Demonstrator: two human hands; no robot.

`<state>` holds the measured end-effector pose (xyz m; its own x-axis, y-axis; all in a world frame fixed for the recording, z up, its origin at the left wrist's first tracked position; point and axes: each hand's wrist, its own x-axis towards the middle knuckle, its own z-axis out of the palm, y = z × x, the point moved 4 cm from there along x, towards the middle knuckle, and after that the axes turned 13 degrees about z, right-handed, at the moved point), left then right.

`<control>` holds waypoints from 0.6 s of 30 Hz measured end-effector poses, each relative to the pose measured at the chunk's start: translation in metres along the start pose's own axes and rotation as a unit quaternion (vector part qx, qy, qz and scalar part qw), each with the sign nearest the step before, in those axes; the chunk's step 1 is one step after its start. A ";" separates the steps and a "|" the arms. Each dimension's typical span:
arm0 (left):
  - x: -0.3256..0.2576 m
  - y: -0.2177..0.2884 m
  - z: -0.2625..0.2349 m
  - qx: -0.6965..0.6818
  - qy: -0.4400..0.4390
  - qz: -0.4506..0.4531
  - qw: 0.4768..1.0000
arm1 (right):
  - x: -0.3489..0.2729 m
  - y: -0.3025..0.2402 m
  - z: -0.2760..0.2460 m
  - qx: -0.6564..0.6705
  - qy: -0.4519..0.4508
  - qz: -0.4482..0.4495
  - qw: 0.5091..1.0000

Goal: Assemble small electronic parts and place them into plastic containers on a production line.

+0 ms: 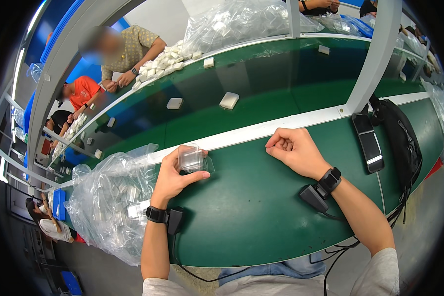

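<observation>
My left hand (175, 172) holds a small clear plastic case (191, 160) between thumb and fingers, above the green bench top. The case is see-through, with a thin clear flap sticking out at its right side. Just left of that wrist lies a large clear plastic bag (111, 207) full of similar clear cases. My right hand (296, 152) hovers over the bench near its white far rail, with fingers curled in and thumb against the index finger. Nothing shows in its grip. Both wrists wear black straps with small cabled boxes.
Beyond the white rail (261, 129), a green conveyor belt (202, 121) carries scattered whitish boxes (229, 100). A phone (366, 143) and a black pouch (402, 143) lie at the right. A grey post (377, 59) rises from the rail. Several people work across the belt beside a white box pile (165, 61).
</observation>
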<state>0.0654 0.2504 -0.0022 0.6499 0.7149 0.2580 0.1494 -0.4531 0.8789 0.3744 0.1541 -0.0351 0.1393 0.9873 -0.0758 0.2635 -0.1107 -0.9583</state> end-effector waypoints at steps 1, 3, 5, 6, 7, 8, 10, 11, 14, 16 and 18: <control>0.000 0.000 0.000 0.000 0.002 -0.001 1.000 | 0.000 0.000 0.000 -0.001 0.000 0.000 1.000; 0.000 0.000 0.000 0.001 0.003 0.000 1.000 | 0.000 0.000 0.000 -0.002 0.000 0.000 1.000; 0.001 0.001 0.001 0.001 0.004 0.000 1.000 | 0.000 0.001 -0.001 0.005 -0.002 0.005 1.000; 0.001 0.000 0.001 0.003 0.005 -0.003 1.000 | -0.001 0.000 -0.001 0.005 -0.003 0.005 1.000; 0.001 0.000 0.001 0.005 0.005 -0.006 1.000 | -0.001 -0.003 -0.001 0.007 -0.004 0.010 1.000; 0.000 0.000 0.001 0.006 0.006 -0.006 1.000 | -0.001 -0.004 -0.001 0.010 -0.006 0.015 1.000; 0.001 0.000 0.001 0.004 0.008 -0.006 1.000 | -0.001 -0.002 -0.001 0.010 -0.006 0.014 1.000; 0.001 -0.001 0.001 0.004 0.008 -0.005 1.000 | -0.001 -0.002 -0.001 0.010 -0.005 0.013 1.000; 0.002 -0.001 0.002 0.019 0.002 -0.004 1.000 | 0.000 -0.002 -0.002 0.009 -0.003 0.006 1.000; 0.002 0.000 0.003 0.004 0.009 0.006 1.000 | 0.001 -0.001 -0.002 0.006 -0.002 0.006 1.000; 0.004 0.006 0.004 0.012 0.008 0.021 1.000 | 0.001 -0.001 -0.003 0.002 -0.002 0.005 1.000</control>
<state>0.0722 0.2488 0.0022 0.6445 0.7028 0.3012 0.1398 -0.4955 0.8573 0.3769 0.1545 -0.0339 0.1381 0.9867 -0.0860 0.2587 -0.1197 -0.9585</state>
